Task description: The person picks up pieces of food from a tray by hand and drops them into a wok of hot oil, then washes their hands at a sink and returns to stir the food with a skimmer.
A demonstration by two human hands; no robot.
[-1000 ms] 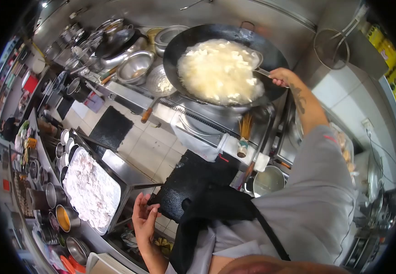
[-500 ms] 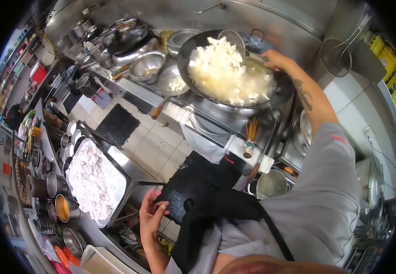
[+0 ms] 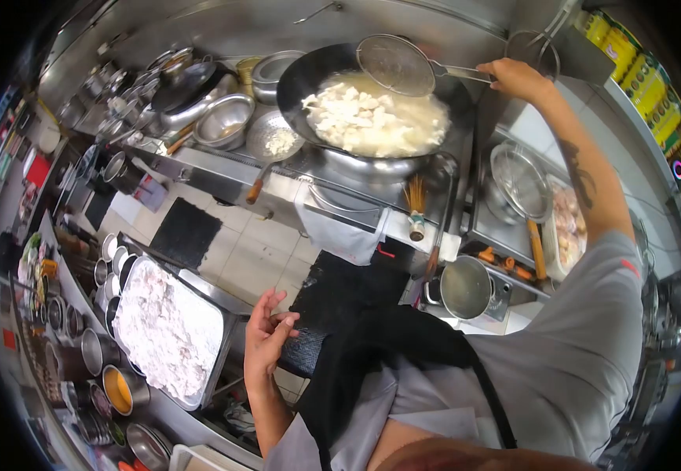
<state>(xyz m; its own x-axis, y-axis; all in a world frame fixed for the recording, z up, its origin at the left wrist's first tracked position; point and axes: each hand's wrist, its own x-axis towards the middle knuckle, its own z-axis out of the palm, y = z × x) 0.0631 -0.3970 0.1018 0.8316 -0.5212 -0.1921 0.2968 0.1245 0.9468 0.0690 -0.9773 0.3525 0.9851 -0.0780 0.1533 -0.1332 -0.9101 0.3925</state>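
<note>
My right hand point(image 3: 515, 78) grips the handle of a wire-mesh strainer point(image 3: 394, 66), whose round basket hangs over the far side of a large black wok point(image 3: 293, 86). The basket looks empty. Pale, battered-looking pieces point(image 3: 356, 114) float in cloudy, bubbling liquid in the wok. My left hand point(image 3: 268, 337) holds nothing. Its fingers are loosely apart beside my apron, near a metal tray point(image 3: 216, 334) heaped with white floury pieces point(image 3: 160, 326).
A perforated ladle point(image 3: 273, 141) with small pale bits rests left of the wok beside a steel bowl point(image 3: 226, 118). A bamboo brush point(image 3: 416, 208) and a steel pot point(image 3: 466, 286) are nearer me. Another strainer point(image 3: 521, 179) lies right, next to a container of meat-like pieces point(image 3: 568, 224).
The strainer has lifted off the pieces and moved right and up with my right hand. The pieces lie more spread in the wok. My left hand stays empty; the view has shifted right.
</note>
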